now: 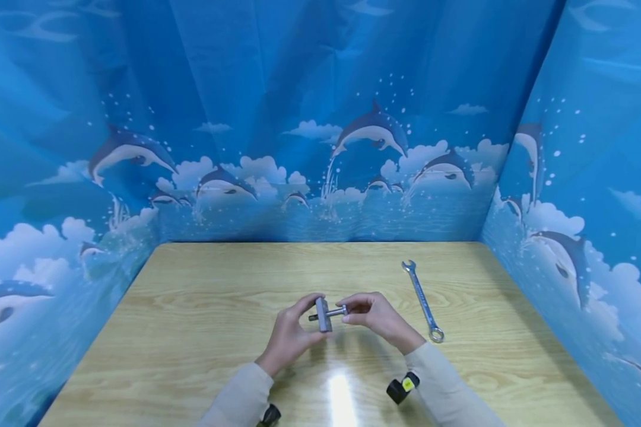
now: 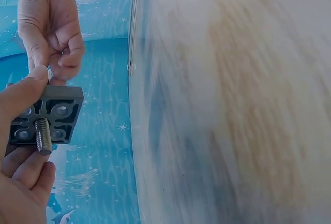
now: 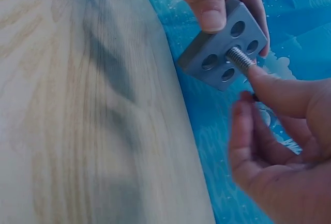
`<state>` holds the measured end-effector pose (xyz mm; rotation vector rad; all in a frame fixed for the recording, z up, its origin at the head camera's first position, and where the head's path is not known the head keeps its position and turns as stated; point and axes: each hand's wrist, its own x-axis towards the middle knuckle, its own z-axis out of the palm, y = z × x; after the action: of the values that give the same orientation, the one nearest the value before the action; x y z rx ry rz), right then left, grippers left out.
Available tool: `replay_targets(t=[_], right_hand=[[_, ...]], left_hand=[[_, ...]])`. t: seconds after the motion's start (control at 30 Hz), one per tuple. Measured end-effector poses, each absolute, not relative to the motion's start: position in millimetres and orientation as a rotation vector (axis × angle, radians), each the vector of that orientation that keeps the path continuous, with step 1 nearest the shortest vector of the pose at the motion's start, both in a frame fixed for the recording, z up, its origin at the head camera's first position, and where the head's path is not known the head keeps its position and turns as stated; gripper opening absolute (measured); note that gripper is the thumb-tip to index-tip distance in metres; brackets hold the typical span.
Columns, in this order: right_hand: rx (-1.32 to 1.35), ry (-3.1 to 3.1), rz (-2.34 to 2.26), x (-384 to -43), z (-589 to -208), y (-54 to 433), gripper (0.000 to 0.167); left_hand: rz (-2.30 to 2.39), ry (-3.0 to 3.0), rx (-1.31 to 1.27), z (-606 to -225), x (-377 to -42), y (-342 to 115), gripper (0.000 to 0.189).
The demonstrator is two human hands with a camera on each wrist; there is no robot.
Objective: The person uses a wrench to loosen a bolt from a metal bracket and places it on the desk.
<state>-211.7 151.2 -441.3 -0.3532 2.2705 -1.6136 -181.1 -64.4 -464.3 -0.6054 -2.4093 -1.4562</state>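
Just above the table, my left hand [image 1: 290, 335] grips a square grey plate [image 1: 323, 315] by its edges, thumb on one edge and fingers on the opposite one. Through the plate's centre runs a threaded bolt [image 1: 335, 312]. In the left wrist view the bolt's end [image 2: 43, 137] sticks out of the ribbed face. The right wrist view shows the smoother face of the plate [image 3: 201, 50], which has several round holes around the bolt. My right hand [image 1: 378, 318] pinches the bolt's head end between thumb and fingers; the fingers mostly hide the head.
A combination wrench [image 1: 422, 299] lies on the wooden table [image 1: 203, 314], to the right of my right hand. Blue dolphin-print curtains [image 1: 278, 118] stand along the table's back and sides. Black wrist devices [image 1: 400, 388] sit at both sleeves.
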Motion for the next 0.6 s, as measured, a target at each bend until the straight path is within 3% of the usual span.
replay_targets(t=[0.23, 0.6], right_hand=[[-0.456, 2.142, -1.524, -211.1, -441.2, 149.5, 0.055], [-0.234, 2.146, -1.595, -213.2, -442.4, 142.5, 0.07]], left_hand=[[-1.441, -2.395, -0.587, -466.6, -181.6, -64.6, 0.077], [-1.376, -2.396, -0.607, -469.1, -182.2, -65.7, 0.076]])
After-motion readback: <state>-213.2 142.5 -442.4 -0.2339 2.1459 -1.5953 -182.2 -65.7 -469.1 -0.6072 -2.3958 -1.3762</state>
